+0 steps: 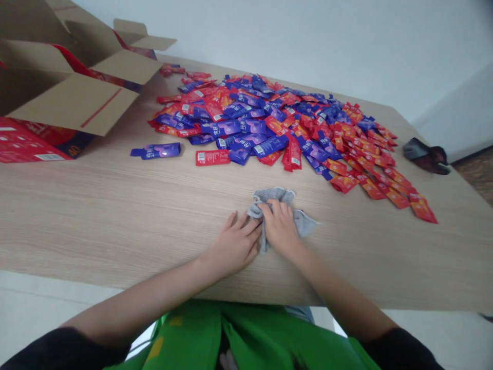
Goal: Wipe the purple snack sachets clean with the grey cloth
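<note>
A crumpled grey cloth (306, 223) with pale edges lies on the wooden table in front of me. My right hand (283, 226) grips its middle, fingers curled into the folds and pressed down. Beside it, my left hand (239, 241) lies palm down on the tabletop, fingers stretched and somewhat apart. The fingertips of the left hand meet the cloth's left side near my right hand. Beyond the cloth spreads a heap of small red and blue packets (246, 126).
Open cardboard boxes (73, 103) stand at the left, flaps reaching over the table (115, 221). A single blue packet (156, 150) lies near them. Dark glasses (427, 155) sit at the right edge. A white wall (308, 41) rises behind the table.
</note>
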Action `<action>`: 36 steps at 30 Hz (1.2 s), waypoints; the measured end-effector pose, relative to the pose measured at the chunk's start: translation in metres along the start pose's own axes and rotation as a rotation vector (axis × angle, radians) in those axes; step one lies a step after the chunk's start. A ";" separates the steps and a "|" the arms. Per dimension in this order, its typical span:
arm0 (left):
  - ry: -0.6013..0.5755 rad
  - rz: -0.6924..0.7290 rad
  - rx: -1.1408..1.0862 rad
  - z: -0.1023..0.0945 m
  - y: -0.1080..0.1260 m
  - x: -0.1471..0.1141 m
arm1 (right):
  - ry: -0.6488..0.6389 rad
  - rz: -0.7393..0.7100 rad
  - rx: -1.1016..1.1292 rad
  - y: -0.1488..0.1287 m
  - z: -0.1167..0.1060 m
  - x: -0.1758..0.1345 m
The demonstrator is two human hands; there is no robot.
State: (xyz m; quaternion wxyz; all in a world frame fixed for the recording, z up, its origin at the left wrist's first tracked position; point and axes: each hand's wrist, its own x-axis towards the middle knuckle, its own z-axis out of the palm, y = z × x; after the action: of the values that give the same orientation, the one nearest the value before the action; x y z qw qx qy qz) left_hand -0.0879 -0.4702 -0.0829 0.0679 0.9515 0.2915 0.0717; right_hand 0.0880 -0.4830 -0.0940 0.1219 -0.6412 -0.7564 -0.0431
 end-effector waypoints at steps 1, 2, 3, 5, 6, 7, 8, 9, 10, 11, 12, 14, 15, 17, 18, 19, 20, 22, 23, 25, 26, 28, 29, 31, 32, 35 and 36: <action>-0.003 0.000 -0.011 -0.001 0.000 0.000 | 0.006 0.029 -0.033 0.005 0.001 -0.003; -0.006 0.000 -0.021 -0.002 0.000 0.000 | 0.023 0.064 -0.059 0.012 0.001 -0.006; -0.012 0.001 -0.030 -0.003 -0.001 -0.001 | 0.046 0.101 -0.082 0.022 0.001 -0.010; -0.030 0.004 -0.041 -0.004 -0.002 -0.001 | 0.082 0.164 -0.110 0.042 -0.002 -0.018; -0.040 0.007 -0.047 -0.004 -0.002 -0.001 | 0.089 0.193 -0.116 0.052 -0.003 -0.022; -0.049 0.010 -0.053 -0.004 -0.002 0.000 | 0.092 0.224 -0.118 0.060 -0.006 -0.024; -0.058 0.012 -0.058 -0.004 -0.003 0.000 | 0.094 0.255 -0.116 0.066 -0.008 -0.025; -0.063 0.013 -0.064 -0.004 -0.003 0.000 | 0.103 0.282 -0.108 0.069 -0.011 -0.025; -0.065 0.012 -0.069 -0.004 -0.002 0.000 | 0.119 0.304 -0.093 0.069 -0.013 -0.024; -0.065 0.010 -0.073 -0.004 -0.002 0.000 | 0.140 0.315 -0.070 0.065 -0.015 -0.022; -0.064 0.008 -0.075 -0.004 -0.001 0.001 | 0.158 0.309 -0.039 0.057 -0.017 -0.018; -0.059 0.003 -0.076 -0.005 0.000 0.001 | 0.148 0.231 0.020 0.036 -0.018 -0.011; -0.060 0.001 -0.076 -0.006 0.000 0.001 | 0.120 0.169 0.034 0.025 -0.017 -0.008; -0.062 -0.005 -0.078 -0.007 0.001 0.001 | 0.035 0.044 0.019 0.007 -0.014 -0.004; -0.063 -0.005 -0.081 -0.007 0.000 0.001 | 0.000 0.007 -0.006 0.003 -0.012 -0.003; -0.063 -0.003 -0.085 -0.007 0.000 0.001 | -0.026 -0.006 -0.036 0.002 -0.011 -0.003; -0.063 0.000 -0.089 -0.006 -0.001 0.001 | -0.042 0.005 -0.066 0.004 -0.010 -0.004; -0.065 0.008 -0.096 -0.005 -0.003 0.000 | -0.051 0.065 -0.118 0.015 -0.010 -0.008; -0.067 0.012 -0.099 -0.004 -0.004 0.000 | -0.048 0.104 -0.141 0.023 -0.010 -0.011; -0.070 0.014 -0.101 -0.002 -0.005 0.000 | -0.041 0.170 -0.171 0.039 -0.011 -0.018; -0.069 0.013 -0.101 -0.002 -0.005 0.000 | -0.037 0.196 -0.181 0.047 -0.011 -0.021; -0.067 0.009 -0.098 -0.001 -0.005 0.000 | -0.029 0.240 -0.195 0.060 -0.012 -0.026; -0.068 0.007 -0.096 -0.001 -0.004 0.000 | -0.022 0.261 -0.199 0.065 -0.013 -0.028; -0.068 0.006 -0.090 -0.002 -0.003 0.000 | 0.010 0.301 -0.185 0.068 -0.018 -0.028; -0.068 0.008 -0.089 -0.002 -0.003 0.000 | 0.039 0.314 -0.165 0.065 -0.020 -0.026; -0.060 0.009 -0.083 -0.002 0.000 0.000 | 0.126 0.248 -0.054 0.043 -0.025 -0.015; -0.059 0.005 -0.079 -0.002 0.000 0.000 | 0.126 0.194 -0.021 0.032 -0.025 -0.010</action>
State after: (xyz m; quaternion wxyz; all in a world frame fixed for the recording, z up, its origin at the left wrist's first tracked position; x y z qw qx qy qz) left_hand -0.0879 -0.4700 -0.0813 0.1137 0.9505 0.2839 0.0552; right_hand 0.1239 -0.4927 -0.0756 0.1661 -0.7086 -0.6811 -0.0795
